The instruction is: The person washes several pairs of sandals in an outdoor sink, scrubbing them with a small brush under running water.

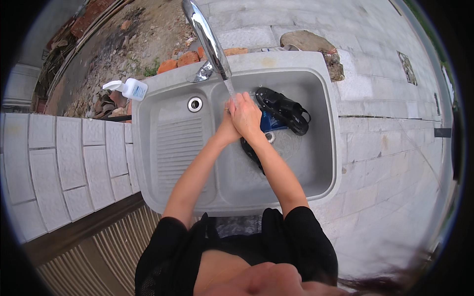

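We've got right hand (248, 117) pressed over left hand (226, 130), together under faucet (206, 38), upper middle of frame; can't tell if anything's between them. Black sandal (285, 109) sits just right in basin (318, 153), slanting upper-left to lower-right, right hand nearer.

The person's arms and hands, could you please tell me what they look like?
The left sleeve and right sleeve are black, leaving both forearms bare. The left hand and right hand are gloveless; no watch shows, and any ring is hard to make out.
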Demonstrator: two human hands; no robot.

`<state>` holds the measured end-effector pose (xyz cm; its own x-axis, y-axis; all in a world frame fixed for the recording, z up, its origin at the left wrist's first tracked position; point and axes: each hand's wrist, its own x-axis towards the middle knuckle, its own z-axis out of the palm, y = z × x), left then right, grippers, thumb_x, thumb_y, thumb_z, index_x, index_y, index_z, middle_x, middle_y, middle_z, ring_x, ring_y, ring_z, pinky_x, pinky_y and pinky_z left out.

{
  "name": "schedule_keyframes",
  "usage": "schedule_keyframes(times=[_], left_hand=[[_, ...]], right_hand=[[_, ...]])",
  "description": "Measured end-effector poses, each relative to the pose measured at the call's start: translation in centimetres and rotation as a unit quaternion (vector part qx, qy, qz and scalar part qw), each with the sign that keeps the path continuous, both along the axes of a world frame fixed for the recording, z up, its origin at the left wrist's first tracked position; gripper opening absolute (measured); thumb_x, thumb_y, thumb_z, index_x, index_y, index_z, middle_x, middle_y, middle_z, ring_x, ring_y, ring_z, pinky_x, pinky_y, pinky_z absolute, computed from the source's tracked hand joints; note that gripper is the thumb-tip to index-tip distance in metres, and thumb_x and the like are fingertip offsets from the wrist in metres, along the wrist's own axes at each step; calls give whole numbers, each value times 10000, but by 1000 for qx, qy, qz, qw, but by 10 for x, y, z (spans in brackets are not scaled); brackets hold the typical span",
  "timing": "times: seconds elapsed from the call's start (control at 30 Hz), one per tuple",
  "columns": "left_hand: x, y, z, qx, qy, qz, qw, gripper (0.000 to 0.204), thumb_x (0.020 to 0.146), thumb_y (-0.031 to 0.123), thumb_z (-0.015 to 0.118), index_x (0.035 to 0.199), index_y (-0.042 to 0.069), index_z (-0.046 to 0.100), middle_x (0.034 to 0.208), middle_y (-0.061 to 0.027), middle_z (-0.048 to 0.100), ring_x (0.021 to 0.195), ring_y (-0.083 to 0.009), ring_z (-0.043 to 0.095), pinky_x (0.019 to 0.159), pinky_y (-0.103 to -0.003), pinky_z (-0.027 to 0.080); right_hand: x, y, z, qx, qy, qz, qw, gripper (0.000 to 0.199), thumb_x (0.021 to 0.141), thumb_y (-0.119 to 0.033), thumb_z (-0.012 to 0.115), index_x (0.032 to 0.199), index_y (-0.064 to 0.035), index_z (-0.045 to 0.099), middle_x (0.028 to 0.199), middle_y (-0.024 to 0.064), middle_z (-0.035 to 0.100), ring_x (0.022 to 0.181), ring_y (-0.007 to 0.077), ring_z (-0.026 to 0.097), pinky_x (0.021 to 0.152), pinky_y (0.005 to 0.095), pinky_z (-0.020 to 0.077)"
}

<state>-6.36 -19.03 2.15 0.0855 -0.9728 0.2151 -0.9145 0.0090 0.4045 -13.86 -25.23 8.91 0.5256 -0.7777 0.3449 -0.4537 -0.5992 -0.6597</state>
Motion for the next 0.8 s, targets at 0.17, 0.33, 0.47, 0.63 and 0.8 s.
schedule_keyframes(times=[0.17,0.33,0.47,0.63,0.8], left_hand=[[-21,10,9,24,214,78,974,880,560,149,778,1260,-1,266,1148,-205,368,1129,-390,351,986,-450,292],[12,13,31,-22,272,175,946,946,435,112,826,1218,63,297,1135,-149,385,1087,-310,408,957,-391,351],[15,33,32,-21,343,156,926,905,470,79,820,1222,116,318,1168,-146,383,1113,-321,396,962,-391,353],[7,70,34,1,439,177,881,827,576,80,810,1225,144,302,1170,-73,391,1033,-228,480,864,-345,442],[15,86,41,9,728,297,618,704,674,-28,592,1277,189,299,1180,-81,393,1027,-270,496,754,-447,500]], right_hand=[[-49,25,-44,55,-35,-41,997,120,854,-123,486,782,-29,466,773,158,500,677,367,542,575,426,452],[-103,66,-113,183,107,-56,976,194,895,-188,457,818,-14,491,824,186,547,753,402,554,654,475,443],[-106,22,-103,250,-8,-106,962,312,941,-250,388,824,22,486,836,245,527,810,419,518,706,463,414],[-38,2,-45,226,-107,-24,968,334,841,-312,594,874,4,491,864,182,498,796,357,520,723,405,424],[-15,29,-94,259,-130,1,957,332,785,-295,670,880,-3,542,769,119,516,776,250,554,717,345,451]])
